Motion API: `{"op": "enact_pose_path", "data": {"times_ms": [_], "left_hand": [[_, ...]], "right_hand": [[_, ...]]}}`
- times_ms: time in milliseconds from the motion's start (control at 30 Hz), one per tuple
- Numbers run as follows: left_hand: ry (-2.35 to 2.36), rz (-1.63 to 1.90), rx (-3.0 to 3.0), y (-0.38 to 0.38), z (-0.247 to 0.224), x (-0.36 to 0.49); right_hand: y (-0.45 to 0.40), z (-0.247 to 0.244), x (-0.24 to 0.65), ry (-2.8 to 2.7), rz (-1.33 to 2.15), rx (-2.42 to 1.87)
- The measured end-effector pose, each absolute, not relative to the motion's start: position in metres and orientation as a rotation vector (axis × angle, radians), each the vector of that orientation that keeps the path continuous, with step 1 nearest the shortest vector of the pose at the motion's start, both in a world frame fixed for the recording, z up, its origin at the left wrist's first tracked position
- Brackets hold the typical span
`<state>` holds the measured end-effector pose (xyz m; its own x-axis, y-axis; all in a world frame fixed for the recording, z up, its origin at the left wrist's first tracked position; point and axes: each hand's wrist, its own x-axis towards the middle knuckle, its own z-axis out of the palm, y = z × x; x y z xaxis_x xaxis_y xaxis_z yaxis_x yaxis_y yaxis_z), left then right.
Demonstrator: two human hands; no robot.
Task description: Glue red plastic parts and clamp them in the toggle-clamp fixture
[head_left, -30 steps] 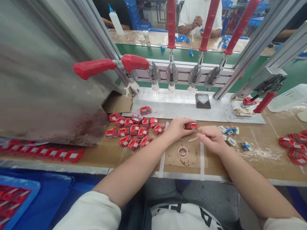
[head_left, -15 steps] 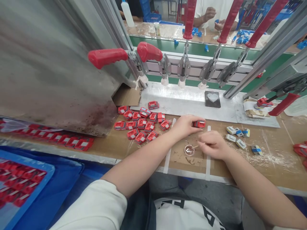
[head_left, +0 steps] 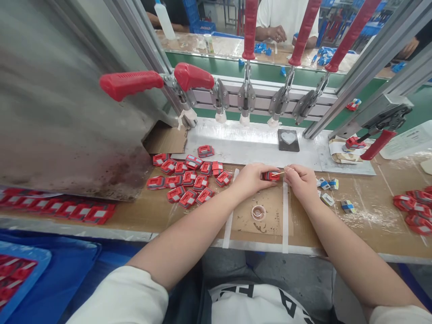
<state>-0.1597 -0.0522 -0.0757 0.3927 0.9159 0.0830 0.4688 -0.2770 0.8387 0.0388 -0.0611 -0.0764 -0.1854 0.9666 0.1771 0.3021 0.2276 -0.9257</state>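
My left hand (head_left: pixel 252 178) is closed around the side of a red and grey plastic part (head_left: pixel 271 176), held just above the bench. Pinched in my right hand (head_left: pixel 300 180) is a thin wooden stick (head_left: pixel 279 173), its tip on or just over the red part. Below them a small round cup (head_left: pixel 258 213) of clear liquid rests on a stained cardboard piece (head_left: pixel 272 225). Left of my left hand lies a cluster of similar red parts (head_left: pixel 189 178). Several small white, blue and yellow parts (head_left: pixel 326 198) sit right of my right hand.
Toggle clamps with red handles (head_left: pixel 249 31) hang over a metal plate (head_left: pixel 232 144) holding a dark heart-marked block (head_left: pixel 288 140). Another clamp (head_left: pixel 381 144) presses a red part at right. A blue tray (head_left: pixel 43 265) stands lower left. A co-worker's hand (head_left: pixel 277 33) is across the bench.
My right hand has moved up from the cup, bringing the stick to the red part in my left hand. The view has shifted, so the bench appears further left.
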Motion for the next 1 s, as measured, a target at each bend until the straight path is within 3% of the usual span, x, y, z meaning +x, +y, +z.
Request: {"op": "enact_pose_path", "data": {"times_ms": [767, 1000], "left_hand": [[1.214, 0.713, 1.992, -0.053, -0.076, -0.16], [1.228, 0.73, 1.991, -0.055, -0.075, -0.159]], "right_hand": [[-0.065, -0.058, 0.039, -1.685, 0.826, -1.348], [-0.064, -0.058, 0.04, -1.828, 0.497, -1.249]]}}
